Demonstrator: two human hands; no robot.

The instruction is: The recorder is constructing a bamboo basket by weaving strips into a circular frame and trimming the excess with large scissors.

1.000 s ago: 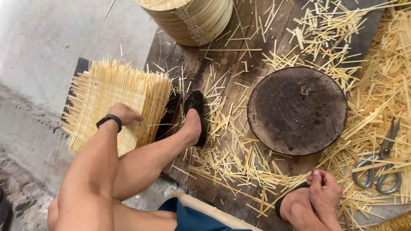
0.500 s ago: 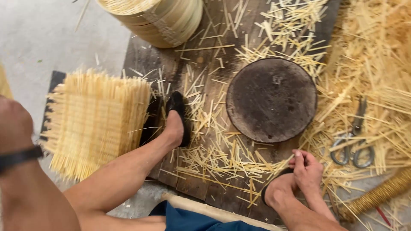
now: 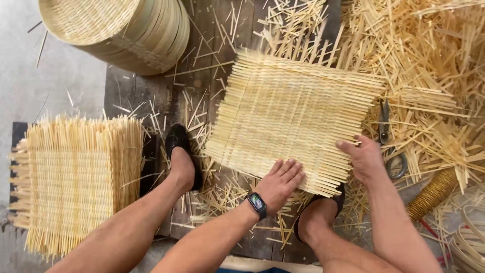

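Pressing flat, the left hand [image 3: 280, 182] pins the woven bamboo mat [image 3: 293, 119] to the wooden platform [image 3: 202, 76] — grip open; the right hand [image 3: 365, 159] pinches its edge — steadying it near the scissors [image 3: 391, 144].

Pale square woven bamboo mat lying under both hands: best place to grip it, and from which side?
Grip the pale square woven bamboo mat by its woven body just inside two opposite edges, coming from the near side. It lies flat; loose strip ends fringe every edge and would likely slip. The left hand presses the near edge; the right hand holds the right edge.
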